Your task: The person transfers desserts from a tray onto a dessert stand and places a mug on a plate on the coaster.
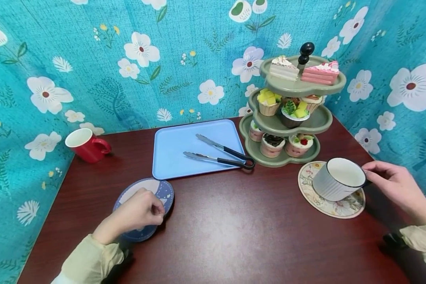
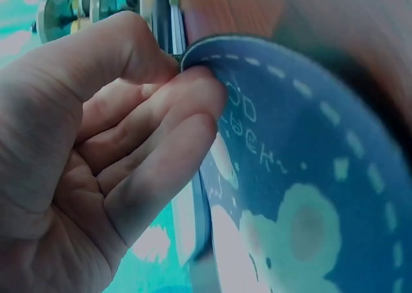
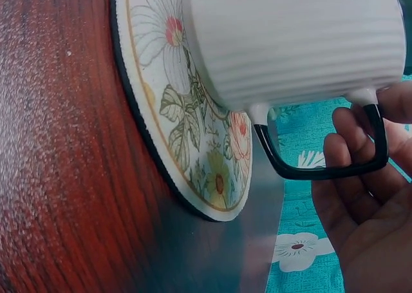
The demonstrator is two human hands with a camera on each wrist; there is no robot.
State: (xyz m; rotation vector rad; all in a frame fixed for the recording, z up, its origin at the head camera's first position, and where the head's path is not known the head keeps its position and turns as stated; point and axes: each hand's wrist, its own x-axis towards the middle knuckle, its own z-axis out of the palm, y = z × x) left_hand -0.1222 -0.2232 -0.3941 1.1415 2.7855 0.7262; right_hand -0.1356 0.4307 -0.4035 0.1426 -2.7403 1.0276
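My left hand pinches the edge of a round blue coaster between thumb and fingers. The coaster, printed with a pale cartoon animal and white dashes round its rim, appears slightly raised in the head view. On the right, a white ribbed mug with a dark rim stands on a round floral coaster. Thumb and fingers of my right hand hold the mug's black handle near its top. A red mug is at the far left, touched by neither hand.
A light blue tray lies at the back, with metal tongs across it. Right of it stands a green three-tier stand bearing cupcakes and cake slices. Floral cloth hangs behind the dark wooden table.
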